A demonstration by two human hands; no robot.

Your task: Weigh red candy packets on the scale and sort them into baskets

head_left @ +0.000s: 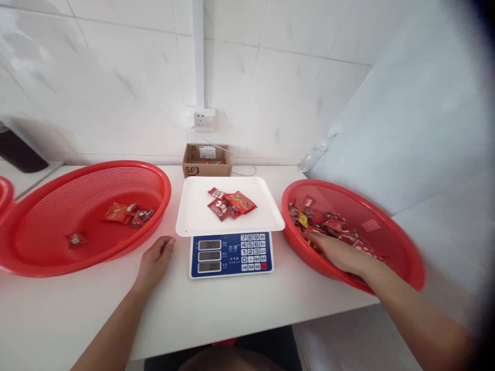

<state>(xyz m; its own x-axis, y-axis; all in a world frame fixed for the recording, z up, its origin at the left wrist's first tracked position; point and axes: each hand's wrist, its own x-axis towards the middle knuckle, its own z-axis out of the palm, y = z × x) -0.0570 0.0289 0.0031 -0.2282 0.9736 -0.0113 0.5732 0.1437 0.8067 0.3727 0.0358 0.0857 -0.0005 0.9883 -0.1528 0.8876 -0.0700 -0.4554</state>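
Observation:
A blue electronic scale [231, 253] with a white weighing tray [197, 211] stands in the middle of the white counter; a few red snack packets [231, 203] lie on the tray. My left hand [154, 262] rests on the counter just left of the scale, fingers curled loosely, holding nothing. My right hand [335, 252] reaches into the right red basket [386, 226], fingers down among the many red packets [328, 222]; whether it grips one is hidden. The left red basket [46, 206] holds a few packets [127, 212].
A small cardboard box [207, 159] sits against the tiled wall behind the scale, below a wall socket [203, 119] with a cable. A crumpled clear plastic bag [315, 153] lies at the back right. Another red rim [4, 193] shows at the far left.

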